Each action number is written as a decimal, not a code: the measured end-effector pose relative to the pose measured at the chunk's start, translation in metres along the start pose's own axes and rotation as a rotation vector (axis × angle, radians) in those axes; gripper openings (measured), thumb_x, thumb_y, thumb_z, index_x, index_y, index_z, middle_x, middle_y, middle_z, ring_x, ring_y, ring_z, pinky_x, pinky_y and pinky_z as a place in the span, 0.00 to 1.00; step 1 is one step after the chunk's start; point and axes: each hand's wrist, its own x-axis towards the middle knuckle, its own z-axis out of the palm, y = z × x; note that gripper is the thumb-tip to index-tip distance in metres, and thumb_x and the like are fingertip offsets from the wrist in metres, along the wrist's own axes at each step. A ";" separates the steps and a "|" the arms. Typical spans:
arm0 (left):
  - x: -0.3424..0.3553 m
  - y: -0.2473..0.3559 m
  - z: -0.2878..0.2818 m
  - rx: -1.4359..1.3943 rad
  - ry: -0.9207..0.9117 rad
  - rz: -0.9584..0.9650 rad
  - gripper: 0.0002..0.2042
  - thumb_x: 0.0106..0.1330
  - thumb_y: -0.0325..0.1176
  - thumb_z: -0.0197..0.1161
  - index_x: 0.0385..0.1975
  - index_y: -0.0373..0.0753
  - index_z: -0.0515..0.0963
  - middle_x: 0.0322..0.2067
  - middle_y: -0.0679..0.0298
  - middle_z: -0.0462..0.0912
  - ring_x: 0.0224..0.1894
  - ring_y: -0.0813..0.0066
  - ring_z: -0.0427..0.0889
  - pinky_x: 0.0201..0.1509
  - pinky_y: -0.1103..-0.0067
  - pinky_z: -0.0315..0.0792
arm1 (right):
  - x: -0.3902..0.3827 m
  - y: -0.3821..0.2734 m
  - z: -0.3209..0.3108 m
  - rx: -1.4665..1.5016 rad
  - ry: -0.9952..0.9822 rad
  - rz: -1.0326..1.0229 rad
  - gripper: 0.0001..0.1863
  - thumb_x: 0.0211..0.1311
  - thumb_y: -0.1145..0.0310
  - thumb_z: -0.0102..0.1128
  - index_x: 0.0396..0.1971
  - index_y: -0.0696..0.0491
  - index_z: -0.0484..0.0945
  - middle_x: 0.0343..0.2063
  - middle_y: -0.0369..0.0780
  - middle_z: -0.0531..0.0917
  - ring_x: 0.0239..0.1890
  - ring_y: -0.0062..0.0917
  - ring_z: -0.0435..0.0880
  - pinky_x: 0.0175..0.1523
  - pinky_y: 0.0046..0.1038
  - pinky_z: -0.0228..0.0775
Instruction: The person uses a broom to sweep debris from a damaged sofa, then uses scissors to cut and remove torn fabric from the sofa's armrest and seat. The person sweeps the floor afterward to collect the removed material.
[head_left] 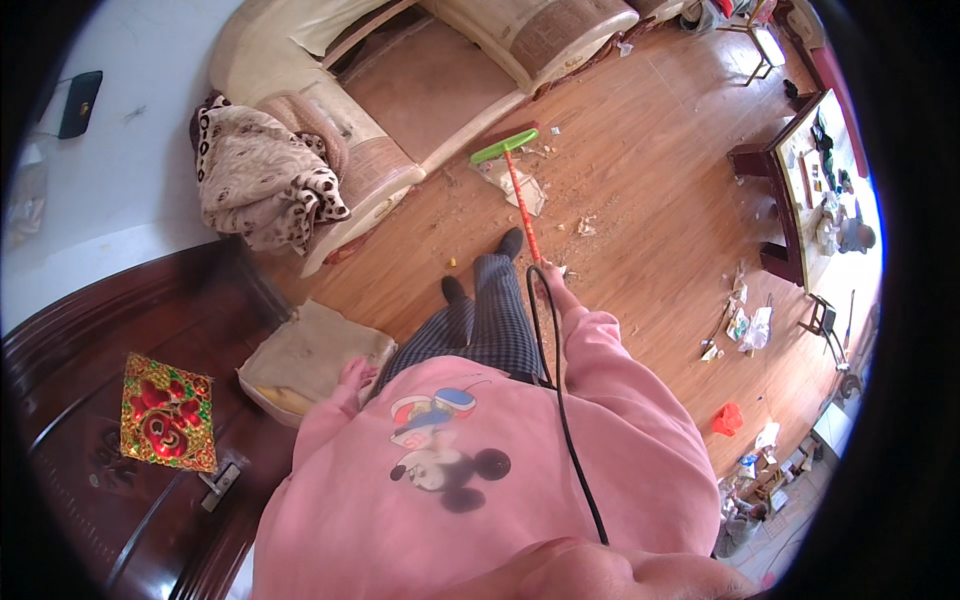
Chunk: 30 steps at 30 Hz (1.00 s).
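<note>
My right hand is closed around the orange-red handle of a broom, which slants away from me. Its green head rests on the floor by the sofa's base, beside a crumpled pale sheet and scattered crumbs. My left hand hangs low at my side with nothing in it, its fingers somewhat apart. Nearest to it is a worn beige seat cushion, lying on the floor by the door. A black cable loops down over my pink sweatshirt, passing close to the right hand.
A beige sofa with a missing seat cushion curves along the far side, a leopard-print blanket on its arm. Small debris and plastic litter dot the wooden floor. A cluttered table stands right; a dark door is left.
</note>
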 end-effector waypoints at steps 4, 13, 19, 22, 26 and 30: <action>0.014 0.007 -0.002 0.023 -0.058 0.096 0.12 0.66 0.44 0.53 0.46 0.50 0.67 0.37 0.61 0.82 0.35 0.73 0.80 0.36 0.76 0.72 | -0.026 0.021 -0.014 -0.206 -0.043 -0.066 0.25 0.61 0.71 0.43 0.60 0.42 0.61 0.11 0.33 0.63 0.08 0.19 0.64 0.11 0.24 0.60; 0.031 -0.016 -0.010 0.018 -0.087 0.141 0.10 0.66 0.43 0.51 0.44 0.51 0.68 0.37 0.62 0.82 0.35 0.76 0.80 0.34 0.78 0.71 | -0.099 0.054 -0.036 -0.084 -0.090 -0.075 0.28 0.64 0.69 0.41 0.65 0.45 0.53 0.12 0.31 0.63 0.09 0.17 0.63 0.12 0.19 0.58; 0.025 -0.032 -0.006 0.007 -0.054 0.100 0.10 0.66 0.43 0.51 0.44 0.49 0.69 0.36 0.62 0.82 0.33 0.75 0.80 0.33 0.78 0.71 | -0.043 0.016 0.014 0.040 -0.111 -0.163 0.17 0.63 0.69 0.42 0.52 0.49 0.67 0.11 0.31 0.62 0.10 0.18 0.64 0.13 0.23 0.58; 0.019 -0.034 -0.007 -0.005 -0.045 0.103 0.10 0.66 0.42 0.52 0.44 0.49 0.69 0.35 0.62 0.82 0.33 0.74 0.80 0.33 0.78 0.72 | -0.024 0.017 0.043 -0.012 -0.141 -0.098 0.11 0.63 0.67 0.44 0.43 0.47 0.70 0.11 0.30 0.64 0.09 0.16 0.62 0.10 0.19 0.52; 0.013 -0.038 -0.004 -0.057 -0.002 0.112 0.11 0.65 0.41 0.54 0.43 0.46 0.70 0.34 0.62 0.82 0.27 0.79 0.77 0.28 0.82 0.69 | -0.031 0.037 0.060 -0.301 -0.101 -0.122 0.14 0.62 0.70 0.42 0.47 0.47 0.70 0.11 0.31 0.65 0.09 0.16 0.63 0.10 0.20 0.54; 0.014 -0.045 -0.002 -0.102 -0.001 0.119 0.11 0.64 0.42 0.55 0.42 0.47 0.71 0.33 0.63 0.82 0.28 0.79 0.78 0.28 0.81 0.69 | -0.061 0.045 0.057 -0.392 -0.249 -0.059 0.17 0.62 0.72 0.40 0.50 0.47 0.70 0.11 0.30 0.64 0.08 0.15 0.61 0.10 0.20 0.55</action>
